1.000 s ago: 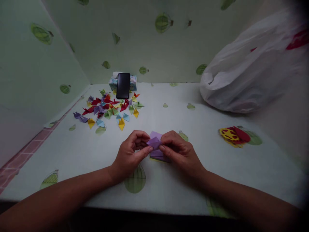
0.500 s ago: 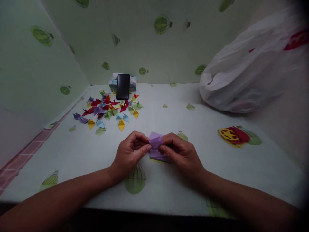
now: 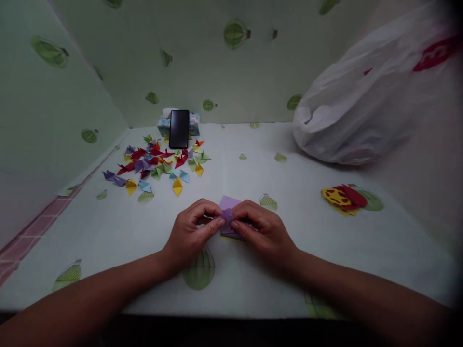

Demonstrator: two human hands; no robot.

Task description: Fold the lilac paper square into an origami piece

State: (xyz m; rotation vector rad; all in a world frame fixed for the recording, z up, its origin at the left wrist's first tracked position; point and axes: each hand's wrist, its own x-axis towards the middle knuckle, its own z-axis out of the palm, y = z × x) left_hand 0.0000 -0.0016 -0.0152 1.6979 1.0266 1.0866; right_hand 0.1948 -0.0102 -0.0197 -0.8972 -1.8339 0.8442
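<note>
A small folded piece of purple paper (image 3: 227,217) is held between both hands, above the table. My left hand (image 3: 195,230) pinches its left edge between thumb and fingers. On its right edge, the thumb and fingers of my right hand (image 3: 263,232) are closed in a pinch. Beneath the hands lies a stack of square paper sheets (image 3: 230,200), purple on top with a yellowish edge showing at the near side. My fingers hide part of the folded piece and much of the stack.
Several colourful folded paper figures (image 3: 155,161) lie at the back left. Behind them a phone (image 3: 179,129) leans on a tissue box (image 3: 194,124). A big white plastic bag (image 3: 347,115) stands at the right. Yellow and red cut-out pieces (image 3: 338,196) lie nearer, on the patterned tablecloth (image 3: 275,299).
The folded purple piece has come slightly lower and tilted between my fingers. Both hands keep their pinch. The whole view has shifted a little, so the scene sits further left.
</note>
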